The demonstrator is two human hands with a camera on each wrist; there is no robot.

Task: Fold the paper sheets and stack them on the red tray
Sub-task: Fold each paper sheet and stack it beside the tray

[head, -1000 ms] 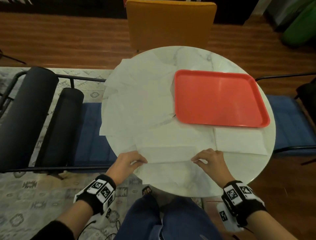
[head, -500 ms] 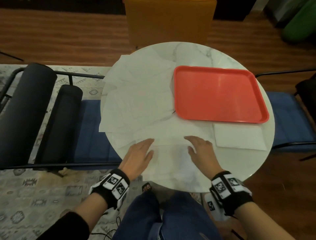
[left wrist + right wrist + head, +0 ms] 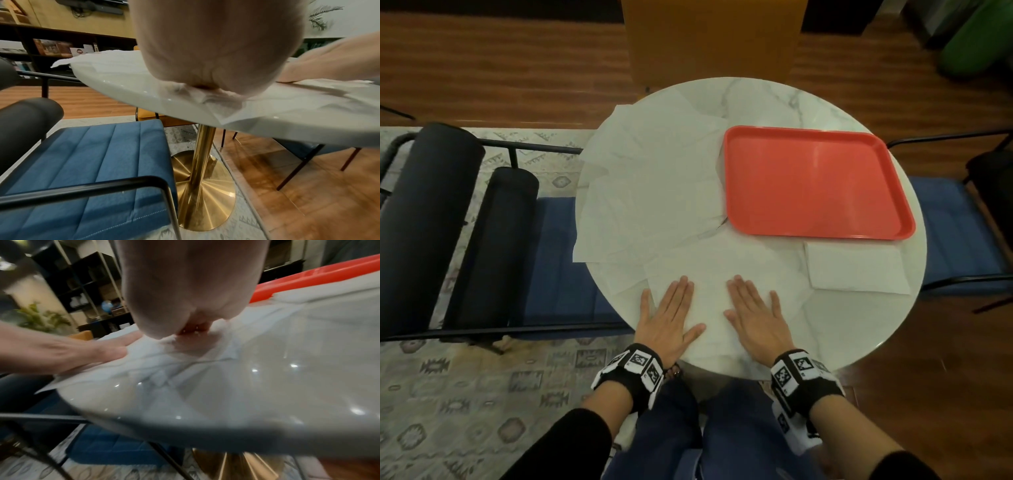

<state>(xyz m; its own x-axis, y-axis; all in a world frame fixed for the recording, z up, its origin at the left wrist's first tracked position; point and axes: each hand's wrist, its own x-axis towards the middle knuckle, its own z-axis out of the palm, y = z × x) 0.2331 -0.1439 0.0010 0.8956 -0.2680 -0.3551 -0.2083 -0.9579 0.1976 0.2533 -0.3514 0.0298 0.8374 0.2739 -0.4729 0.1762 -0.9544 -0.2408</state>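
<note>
A person is sitting at a round white marble table [image 3: 859, 329], seen from above. Both hands are lying flat, palms down, on a folded paper sheet [image 3: 722, 270] at the near edge of the table. The left hand [image 3: 666, 317] is pressing the sheet's left part with fingers straight and together and the thumb spread toward the middle. The right hand [image 3: 758, 317] is pressing just to the right of it, fingers straight and slightly fanned. Neither hand is gripping anything; both are simply flattening the paper. In the wrist views the heel of each palm is pushing wrinkled paper [image 3: 216, 99] against the glossy tabletop.

A red tray [image 3: 815, 178] is sitting on the far right part of the table, with nothing lying in it. A smaller folded sheet [image 3: 856, 270] is lying on the table just near the tray's near edge, to the right of the hands. Several unfolded sheets [image 3: 654, 178] are overlapping across the left half of the table, some hanging over its left edge. A blue chair [image 3: 558, 246] is standing to the left and an orange chair [image 3: 709, 37] at the far side.
</note>
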